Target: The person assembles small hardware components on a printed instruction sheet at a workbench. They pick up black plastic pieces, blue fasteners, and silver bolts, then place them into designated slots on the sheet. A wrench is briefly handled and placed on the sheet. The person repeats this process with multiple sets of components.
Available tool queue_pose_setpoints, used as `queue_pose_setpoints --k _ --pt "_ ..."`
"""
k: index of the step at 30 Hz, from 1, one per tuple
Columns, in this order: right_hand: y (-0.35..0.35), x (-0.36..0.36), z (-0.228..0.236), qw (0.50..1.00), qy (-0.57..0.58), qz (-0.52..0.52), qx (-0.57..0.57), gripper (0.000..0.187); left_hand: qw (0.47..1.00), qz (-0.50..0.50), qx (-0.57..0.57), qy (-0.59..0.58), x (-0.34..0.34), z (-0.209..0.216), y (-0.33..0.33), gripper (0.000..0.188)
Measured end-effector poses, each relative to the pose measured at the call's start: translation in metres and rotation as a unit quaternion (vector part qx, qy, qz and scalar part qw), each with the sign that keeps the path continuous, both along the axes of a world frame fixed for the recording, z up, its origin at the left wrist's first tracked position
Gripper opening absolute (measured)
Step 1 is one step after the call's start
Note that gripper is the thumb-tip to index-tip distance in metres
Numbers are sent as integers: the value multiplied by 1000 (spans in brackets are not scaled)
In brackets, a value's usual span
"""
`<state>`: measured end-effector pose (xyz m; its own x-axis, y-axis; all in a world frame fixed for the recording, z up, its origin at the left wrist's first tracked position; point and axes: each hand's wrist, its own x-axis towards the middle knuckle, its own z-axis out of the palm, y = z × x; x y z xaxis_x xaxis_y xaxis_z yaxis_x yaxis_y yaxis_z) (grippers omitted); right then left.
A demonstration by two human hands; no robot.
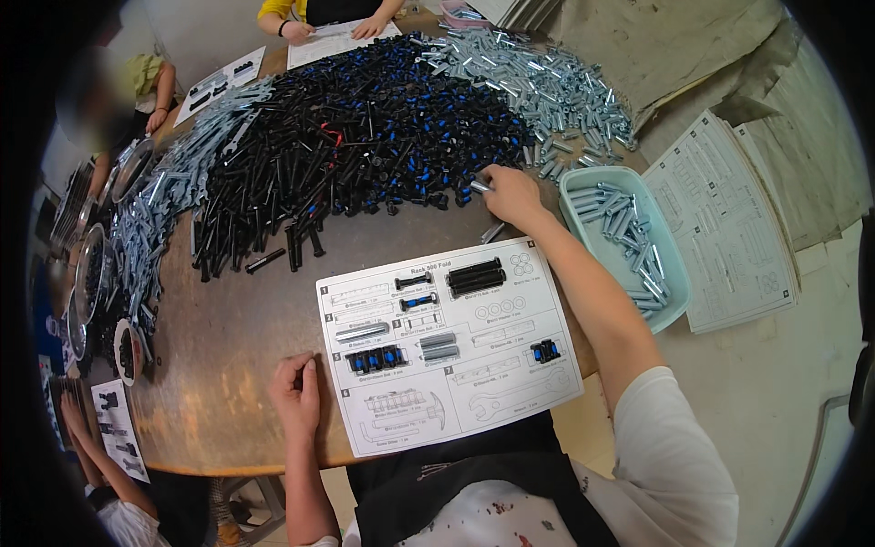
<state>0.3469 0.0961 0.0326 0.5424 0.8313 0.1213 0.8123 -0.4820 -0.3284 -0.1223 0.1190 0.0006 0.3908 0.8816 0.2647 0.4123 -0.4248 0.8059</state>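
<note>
My right hand (512,194) reaches out at the edge of the pile, its fingers pinching a short silver metal tube (480,186). Another silver tube (493,232) lies on the table just below that hand. My left hand (296,387) rests curled, with nothing visible in it, beside a printed parts sheet (538,383). On this sheet sit black bolts with blue bands (376,358), long black bolts (476,278), a long silver pin (362,332), several short silver tubes (437,346) and a small black-and-blue bolt group (546,351).
A heap of black bolts (301,155) spans the table, with silver tubes (547,91) at its right and silver wrenches (173,178) at its left. A pale green bin (679,314) of tubes stands right, beside stacked printed sheets (729,219). Other people's hands (369,25) work around the table.
</note>
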Motion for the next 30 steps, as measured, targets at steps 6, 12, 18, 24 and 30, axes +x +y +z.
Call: queue_pose_setpoints --k 6,12,18,24,30 --pt "-63 -6 25 983 9 175 54 26 997 28 -40 -57 -4 -12 -3 10" --pt "-60 -13 13 943 -122 308 0 19 999 14 -22 -18 -1 -6 -1 11" --pt "-73 -24 16 957 -120 265 1 12 1000 12 -11 -13 -4 -9 2 12" --pt "-148 -106 29 953 31 300 -39 18 1000 18 6 -22 -6 -12 -1 12" --pt "-174 -130 16 969 41 243 -27 19 999 7 2 -37 -7 -16 1 12"
